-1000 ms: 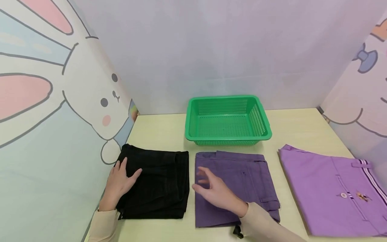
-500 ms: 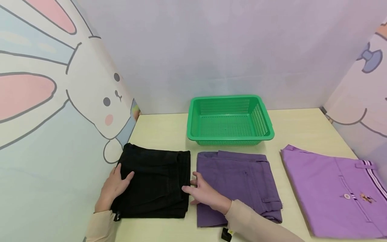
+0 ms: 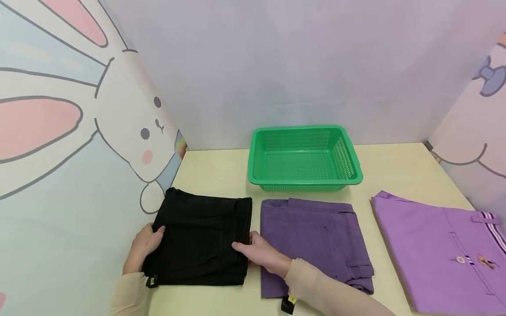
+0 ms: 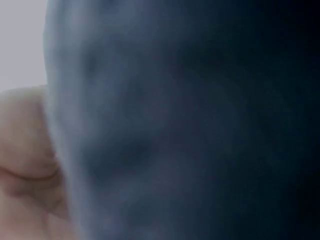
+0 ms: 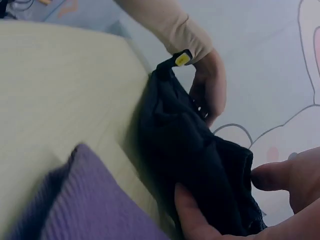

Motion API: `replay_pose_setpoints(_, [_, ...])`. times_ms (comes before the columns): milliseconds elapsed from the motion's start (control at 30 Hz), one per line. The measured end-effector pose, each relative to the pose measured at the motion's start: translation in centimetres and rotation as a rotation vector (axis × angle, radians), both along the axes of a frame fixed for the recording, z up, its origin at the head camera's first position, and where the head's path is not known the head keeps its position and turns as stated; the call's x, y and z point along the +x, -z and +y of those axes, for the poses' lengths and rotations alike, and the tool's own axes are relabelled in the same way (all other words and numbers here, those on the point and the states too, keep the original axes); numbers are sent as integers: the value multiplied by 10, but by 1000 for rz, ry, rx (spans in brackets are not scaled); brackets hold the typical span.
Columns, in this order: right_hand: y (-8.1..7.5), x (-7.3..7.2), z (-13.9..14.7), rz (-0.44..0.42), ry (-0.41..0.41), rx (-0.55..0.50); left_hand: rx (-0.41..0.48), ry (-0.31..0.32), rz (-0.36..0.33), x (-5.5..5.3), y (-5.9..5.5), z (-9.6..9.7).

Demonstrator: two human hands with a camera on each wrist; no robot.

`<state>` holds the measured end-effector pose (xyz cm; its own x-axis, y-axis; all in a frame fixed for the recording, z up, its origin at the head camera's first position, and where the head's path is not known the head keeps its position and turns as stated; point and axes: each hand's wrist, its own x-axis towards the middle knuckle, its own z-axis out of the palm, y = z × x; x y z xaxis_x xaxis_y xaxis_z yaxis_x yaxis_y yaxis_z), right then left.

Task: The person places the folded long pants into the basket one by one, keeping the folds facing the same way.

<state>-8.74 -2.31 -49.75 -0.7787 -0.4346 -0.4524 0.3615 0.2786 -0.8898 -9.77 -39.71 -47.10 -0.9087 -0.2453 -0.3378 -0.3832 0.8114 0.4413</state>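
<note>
Within the last second the right hand (image 3: 266, 254) has left its place above the folded dark purple garment (image 3: 304, 232) and reached the right edge of the folded black garment (image 3: 197, 237), where its thumb lies on top and its fingers go under the layered side, clamped on the cloth. The left hand (image 3: 143, 245), spread over the black garment's left part a second ago, has drawn back to that garment's left edge; its thumb presses the top and its fingers wrap the side, partly hidden from me. The black garment lies at the left of the surface (image 3: 213, 169), in front of and to the left of the green basket (image 3: 306, 181); I cannot tell whether any of it is raised. In my judgement, the change from reaching to a two-sided hold means the black garment is secured for handling. The dark purple garment and the light purple garment (image 3: 427, 245) remain untouched by either hand.
</note>
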Motion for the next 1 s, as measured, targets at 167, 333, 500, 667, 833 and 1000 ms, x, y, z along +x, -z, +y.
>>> replay_pose_setpoints(167, [-2,0,0,58,-11,-8,16,-12,14,3,4,-5])
replay_pose_setpoints(333, [0,0,0,29,-14,-135,48,-35,62,5,5,-6])
replay_pose_setpoints(500, [2,1,0,20,7,-228,73,-79,121,5,4,-3])
replay_pose_setpoints(667, [0,0,-2,46,32,-279,155,-131,189,9,-1,1])
replay_pose_setpoints(833, [-8,-3,-3,118,50,-287,230,-137,257,14,-11,7])
replay_pose_setpoints(1000, [-18,-8,1,157,70,-273,218,-125,305,16,-27,16])
